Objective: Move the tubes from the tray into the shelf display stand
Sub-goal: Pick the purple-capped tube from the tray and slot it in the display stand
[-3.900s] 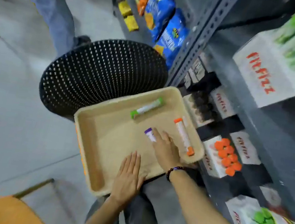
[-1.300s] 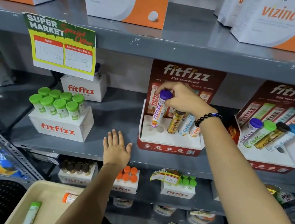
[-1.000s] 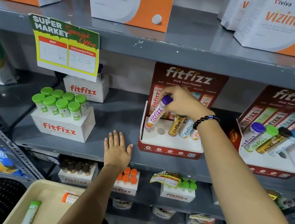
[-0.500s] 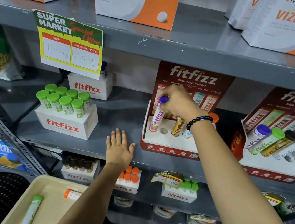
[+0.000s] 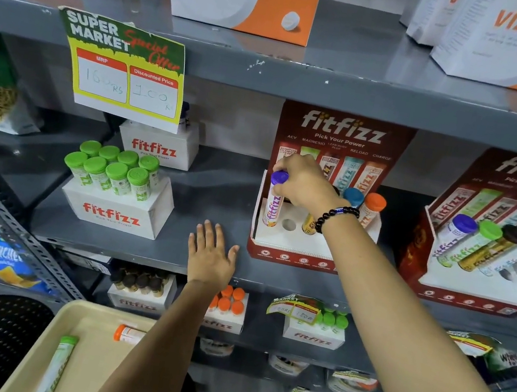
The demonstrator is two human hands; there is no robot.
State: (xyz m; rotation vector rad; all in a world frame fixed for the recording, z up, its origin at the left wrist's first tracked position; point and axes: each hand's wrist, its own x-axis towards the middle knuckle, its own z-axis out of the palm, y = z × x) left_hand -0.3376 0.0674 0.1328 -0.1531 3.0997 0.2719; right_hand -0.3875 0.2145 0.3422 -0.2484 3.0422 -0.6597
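1. The right hand (image 5: 303,183) is pinching the cap of the purple tube (image 5: 274,198), which is standing in the far-left hole of the stand (image 5: 293,242) on the middle shelf (image 5: 216,195); it looks seated or nearly so.
2. The left hand (image 5: 211,253) is lying flat, fingers spread, on the shelf's near edge, holding nothing.
3. In the stand, 1 round hole (image 5: 288,225) beside the purple tube is gaping empty; right of it, tubes with blue (image 5: 353,196) and orange (image 5: 375,202) caps are showing, others hiding behind the wrist.
4. In the tray (image 5: 78,367), near and low, 2 tubes are waiting: a green tube (image 5: 58,364) lying lengthwise and an orange tube (image 5: 128,334), half covered by the forearm. So I'd judge at least 2 moves are remaining.
5. The tubes are looking like slim, glossy cylinders with ribbed plastic caps; the stand like printed card, white deck and red front; the tray matte beige with rounded walls; the shelf painted grey metal.
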